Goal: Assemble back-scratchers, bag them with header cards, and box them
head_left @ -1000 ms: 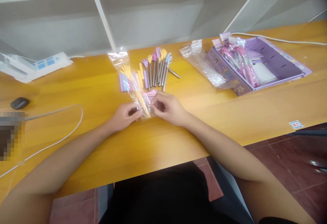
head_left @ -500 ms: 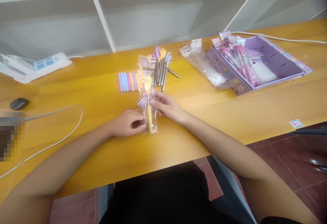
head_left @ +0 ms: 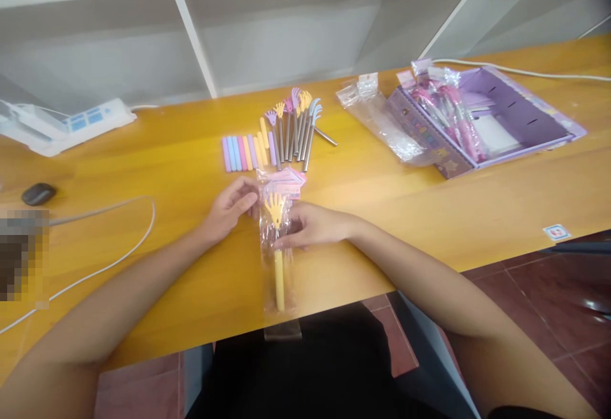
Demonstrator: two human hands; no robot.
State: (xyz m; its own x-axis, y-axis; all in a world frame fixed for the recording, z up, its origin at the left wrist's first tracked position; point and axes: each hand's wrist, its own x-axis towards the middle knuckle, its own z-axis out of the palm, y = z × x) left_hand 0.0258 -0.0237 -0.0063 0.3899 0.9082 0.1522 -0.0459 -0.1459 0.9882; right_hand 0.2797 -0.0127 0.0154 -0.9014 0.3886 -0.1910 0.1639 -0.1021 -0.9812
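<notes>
A yellow hand-shaped back scratcher (head_left: pixel 279 279) lies inside a clear plastic bag (head_left: pixel 267 291), its claw toward the far side. The bag extends past the table's front edge. My right hand (head_left: pixel 317 225) is closed on the bag and scratcher from the right, thumb across the rod above the yellow handle. My left hand (head_left: pixel 233 205) has its thumb and curled fingers together at the bag's upper left edge; the fingertips are partly hidden. Pink and purple cards (head_left: pixel 285 180) show around the bag's far end; whether they are inside it I cannot tell.
Beyond the hands lie several metal-rod back scratchers (head_left: pixel 298 129) and a row of coloured handles (head_left: pixel 238 153). Empty bags (head_left: pixel 382 123) rest against a purple box (head_left: pixel 518 110) holding pink packaged items (head_left: pixel 453 120). A power strip (head_left: pixel 90 120), mouse (head_left: pixel 38 193) and cable (head_left: pixel 128 250) lie left.
The bagged scratcher has come toward me, uncovering the cards and the scratchers behind it. My right hand has moved nearer with it, while my left hand has gone farther up the bag's left side.
</notes>
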